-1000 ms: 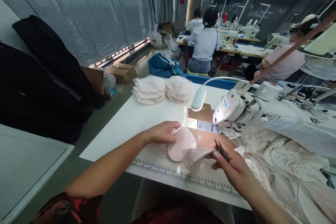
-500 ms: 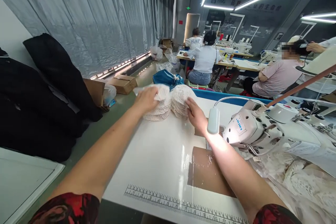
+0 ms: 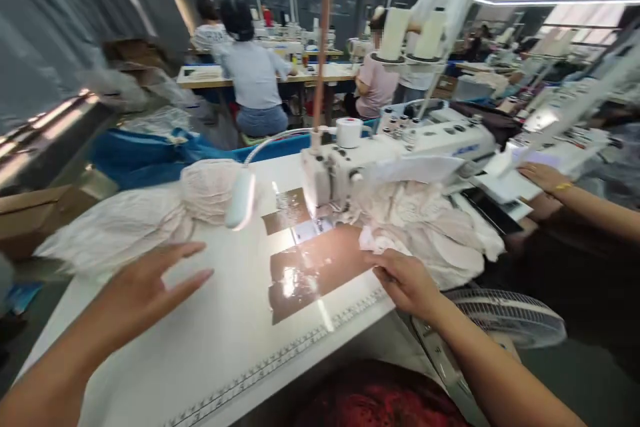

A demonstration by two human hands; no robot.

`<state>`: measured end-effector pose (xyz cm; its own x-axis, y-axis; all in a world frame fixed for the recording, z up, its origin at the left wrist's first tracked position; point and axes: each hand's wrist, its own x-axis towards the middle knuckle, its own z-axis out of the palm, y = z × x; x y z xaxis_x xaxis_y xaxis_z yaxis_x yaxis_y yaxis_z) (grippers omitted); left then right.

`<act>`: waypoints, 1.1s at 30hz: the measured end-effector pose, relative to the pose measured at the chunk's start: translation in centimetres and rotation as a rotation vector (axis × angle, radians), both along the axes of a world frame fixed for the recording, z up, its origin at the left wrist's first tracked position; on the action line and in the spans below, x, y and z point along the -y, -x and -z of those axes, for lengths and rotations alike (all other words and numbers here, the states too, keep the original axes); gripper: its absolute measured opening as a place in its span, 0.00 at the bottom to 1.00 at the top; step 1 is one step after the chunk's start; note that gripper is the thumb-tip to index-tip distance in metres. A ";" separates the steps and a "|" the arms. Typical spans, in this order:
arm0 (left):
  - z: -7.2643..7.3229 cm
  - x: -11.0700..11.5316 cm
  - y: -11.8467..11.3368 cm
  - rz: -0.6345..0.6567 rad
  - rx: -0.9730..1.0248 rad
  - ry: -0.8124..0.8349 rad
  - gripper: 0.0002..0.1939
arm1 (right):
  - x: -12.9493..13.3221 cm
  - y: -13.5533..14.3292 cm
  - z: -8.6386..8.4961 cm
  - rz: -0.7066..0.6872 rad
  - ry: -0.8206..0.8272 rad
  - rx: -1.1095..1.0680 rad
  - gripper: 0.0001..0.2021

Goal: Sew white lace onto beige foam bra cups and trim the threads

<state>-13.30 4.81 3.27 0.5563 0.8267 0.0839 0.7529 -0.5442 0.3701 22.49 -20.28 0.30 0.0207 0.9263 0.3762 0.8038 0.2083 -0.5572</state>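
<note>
My left hand [image 3: 155, 287] is over the white table [image 3: 200, 340], thumb and fingers apart, holding nothing. Just beyond it lie a spread of pale lace pieces [image 3: 120, 227] and a rounded lace stack [image 3: 210, 190]. My right hand [image 3: 403, 280] is at the near edge of a heap of pale lace fabric [image 3: 425, 227], its fingers closed on the fabric's edge. Between the hands, brown patches [image 3: 320, 267] cover part of the tabletop in front of the sewing machine [image 3: 345, 170].
A small lamp [image 3: 241, 199] hangs over the table beside the lace stack. A fan [image 3: 507, 317] stands below the table at the right. Another person's hand [image 3: 543, 175] rests at the far right. Seated people work at tables behind.
The view has swung right. My left hand has let go of the lace pieces, which now lie spread out. My right hand has left the rounded stack and moved to the fabric heap.
</note>
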 end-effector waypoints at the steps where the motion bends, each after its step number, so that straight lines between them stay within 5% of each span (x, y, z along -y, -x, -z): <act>1: 0.0 1.5 -1.3 0.087 -0.004 0.094 0.20 | 1.9 -1.3 0.4 0.113 -0.068 -0.011 0.17; 6: -1.3 10.6 -9.1 0.421 0.015 0.385 0.21 | 9.0 -8.3 0.5 0.627 -0.286 -0.060 0.12; 9: -2.2 14.9 -13.5 0.535 0.048 0.525 0.21 | 11.0 -12.7 -0.1 0.758 -0.422 -0.054 0.14; 12: -2.1 16.9 -18.2 0.497 0.075 0.577 0.29 | 11.4 -16.3 0.4 0.785 -0.453 -0.018 0.16; 18: -0.8 16.3 -28.7 0.108 0.305 0.850 0.44 | 9.8 -15.6 3.1 0.522 -0.084 -0.091 0.21; 22: 0.1 15.8 -33.6 0.113 0.374 0.988 0.45 | 8.2 -11.9 3.7 0.411 -0.023 -0.166 0.23; 29: 1.8 14.1 -36.0 -0.010 0.448 1.094 0.35 | 4.2 -7.3 4.4 0.256 -0.017 -0.203 0.22; 33: 3.0 13.2 -35.9 -0.090 0.532 1.084 0.30 | 4.1 -7.1 4.4 0.141 -0.062 -0.205 0.22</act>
